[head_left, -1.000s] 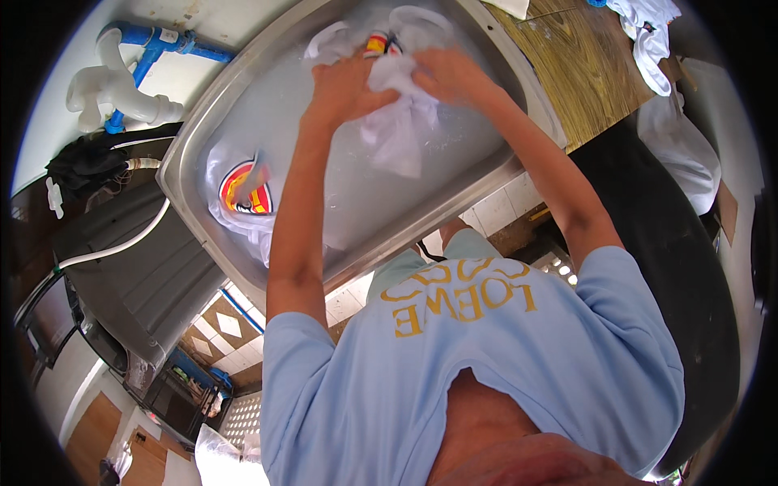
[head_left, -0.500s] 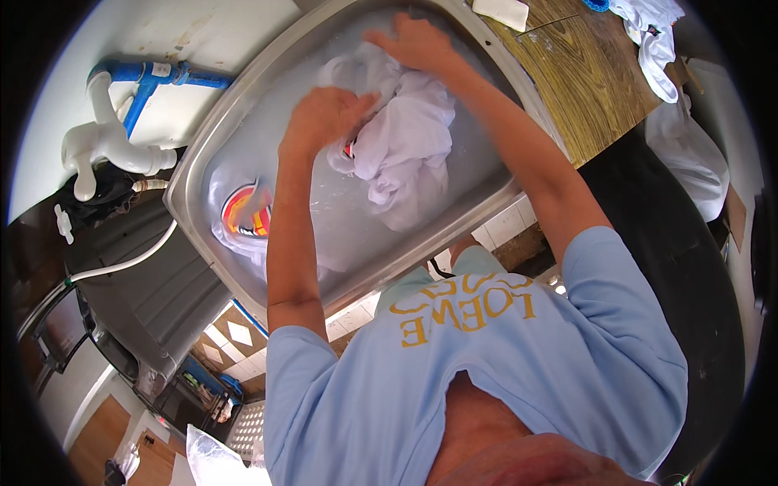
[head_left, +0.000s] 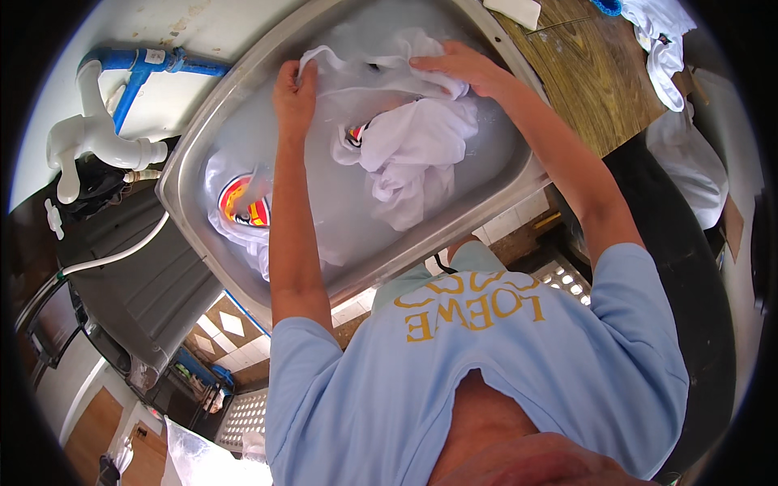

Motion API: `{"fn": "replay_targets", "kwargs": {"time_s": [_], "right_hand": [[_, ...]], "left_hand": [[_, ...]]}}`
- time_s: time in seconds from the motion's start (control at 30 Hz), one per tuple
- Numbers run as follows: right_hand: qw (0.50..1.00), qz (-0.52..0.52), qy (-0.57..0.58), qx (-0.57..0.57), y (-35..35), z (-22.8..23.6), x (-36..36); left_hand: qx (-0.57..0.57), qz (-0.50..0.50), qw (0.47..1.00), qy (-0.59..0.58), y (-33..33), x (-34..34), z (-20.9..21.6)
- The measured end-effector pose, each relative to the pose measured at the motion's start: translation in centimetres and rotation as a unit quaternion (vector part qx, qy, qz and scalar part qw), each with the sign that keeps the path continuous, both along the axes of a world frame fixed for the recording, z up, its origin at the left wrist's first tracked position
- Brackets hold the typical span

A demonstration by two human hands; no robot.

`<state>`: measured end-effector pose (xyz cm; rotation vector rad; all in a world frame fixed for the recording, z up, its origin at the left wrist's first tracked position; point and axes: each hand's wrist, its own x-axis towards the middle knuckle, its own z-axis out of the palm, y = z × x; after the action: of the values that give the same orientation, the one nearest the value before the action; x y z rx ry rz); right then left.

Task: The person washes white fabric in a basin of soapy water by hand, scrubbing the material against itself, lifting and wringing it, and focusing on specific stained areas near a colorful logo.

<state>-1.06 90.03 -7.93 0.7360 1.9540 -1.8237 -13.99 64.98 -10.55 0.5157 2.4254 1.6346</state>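
Note:
A wet white garment (head_left: 421, 134) lies bunched in the cloudy water of a stainless steel sink (head_left: 369, 279), a bit of red and black print showing among its folds. My left hand (head_left: 293, 97) pinches one end of its edge near the sink's far left side. With fingers and thumb closed on the cloth, my right hand (head_left: 466, 69) grips the garment farther right. Between both hands the edge stretches in a loose strip just above the water. Another white cloth (head_left: 239, 206) with a red, yellow and black print floats at the sink's left end, partly under water.
A white plastic tap (head_left: 97, 138) on blue pipe (head_left: 142, 73) stands left of the sink. To the right is a wood-patterned board (head_left: 596, 81) bearing a white bar (head_left: 515, 11). White cloths (head_left: 652, 44) lie beyond it. A white hose (head_left: 117, 263) runs at left.
My left hand has moved away and slightly left, my right hand toward me and right. Both hands, blurred and seemingly apart from the cloth before, now hold the garment's edge spread between them.

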Motion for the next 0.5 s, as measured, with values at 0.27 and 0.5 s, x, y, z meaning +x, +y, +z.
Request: {"fn": "replay_targets", "kwargs": {"time_s": [0.27,0.5], "right_hand": [[0.960,-0.152,0.178,-0.150,0.6,3.3,-3.7],[0.924,-0.047,0.373,0.072,-7.2,4.4,-4.1]], "left_hand": [[-0.019,-0.011,0.999,0.042,-1.2,-1.6,4.3],[0.059,-0.124,0.981,0.139,2.9,1.9,7.6]]}}
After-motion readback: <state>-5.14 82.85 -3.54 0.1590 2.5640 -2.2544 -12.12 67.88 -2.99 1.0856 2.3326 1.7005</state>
